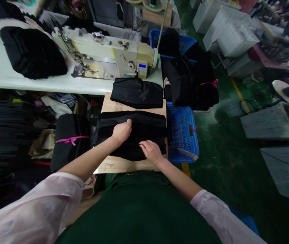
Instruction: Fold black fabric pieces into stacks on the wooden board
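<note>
A stack of black fabric pieces (147,130) lies across a wooden board (124,165) in front of me. My left hand (121,131) rests on the stack's upper middle with its fingers curled round the cloth. My right hand (151,151) presses on the stack's near edge, fingers bent and pinching the fabric. A second folded black pile (136,93) lies further back on the board, just below the sewing machine (109,56).
The sewing machine stands on a white table (20,83) with a heap of black fabric (31,52). A blue basket (183,135) sits right of the board. A black bundle tied with pink ribbon (69,139) lies left. Black garments (192,81) hang at right.
</note>
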### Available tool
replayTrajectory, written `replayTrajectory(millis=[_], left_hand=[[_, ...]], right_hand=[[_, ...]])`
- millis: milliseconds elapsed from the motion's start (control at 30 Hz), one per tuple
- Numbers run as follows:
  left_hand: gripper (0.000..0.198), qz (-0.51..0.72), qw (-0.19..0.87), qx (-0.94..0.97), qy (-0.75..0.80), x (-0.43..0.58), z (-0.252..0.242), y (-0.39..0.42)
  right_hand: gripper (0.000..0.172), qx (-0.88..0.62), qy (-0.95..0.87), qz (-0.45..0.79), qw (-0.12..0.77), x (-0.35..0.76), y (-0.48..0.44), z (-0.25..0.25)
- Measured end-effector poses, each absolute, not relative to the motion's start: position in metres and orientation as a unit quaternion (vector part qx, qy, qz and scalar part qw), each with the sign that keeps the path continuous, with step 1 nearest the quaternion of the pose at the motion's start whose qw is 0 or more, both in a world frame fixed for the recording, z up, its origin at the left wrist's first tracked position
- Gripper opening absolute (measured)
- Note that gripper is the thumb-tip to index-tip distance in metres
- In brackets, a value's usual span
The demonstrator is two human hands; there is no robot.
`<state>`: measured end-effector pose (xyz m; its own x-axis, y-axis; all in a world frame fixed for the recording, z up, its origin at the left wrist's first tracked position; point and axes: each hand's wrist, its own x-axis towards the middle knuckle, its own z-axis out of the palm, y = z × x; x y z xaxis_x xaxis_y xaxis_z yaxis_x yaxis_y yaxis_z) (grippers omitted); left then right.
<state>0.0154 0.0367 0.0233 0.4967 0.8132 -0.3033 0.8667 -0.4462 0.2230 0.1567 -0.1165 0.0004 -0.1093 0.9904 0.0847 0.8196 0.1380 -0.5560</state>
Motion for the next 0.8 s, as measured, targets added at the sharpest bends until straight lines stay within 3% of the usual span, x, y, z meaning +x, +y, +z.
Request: replayTrajectory(millis=[200,367,633,800], left_hand=[[0.037,0.03,0.411,0.862,0.296,-0.015,0.025,0.021],[0.025,0.007,0.387,0.883,0.265,-0.039,0.008,0.008],[0.03,-0.012,0.44,0.833,0.334,-0.043,-0.012,0.009],[0.031,-0.018,0.462,0.832,0.308,-0.043,-0.009,0.01]], right_hand=[[0.017,-0.669,-0.662,0.206,0.267,0.158,-0.105,0.001],[0.017,-0.648,-0.688,0.176,0.277,0.155,-0.11,0.007],[0.016,-0.507,-0.817,0.219,0.165,0.147,-0.133,-0.009],[0.01,-0.543,-0.764,0.278,0.212,0.148,-0.134,-0.023]])
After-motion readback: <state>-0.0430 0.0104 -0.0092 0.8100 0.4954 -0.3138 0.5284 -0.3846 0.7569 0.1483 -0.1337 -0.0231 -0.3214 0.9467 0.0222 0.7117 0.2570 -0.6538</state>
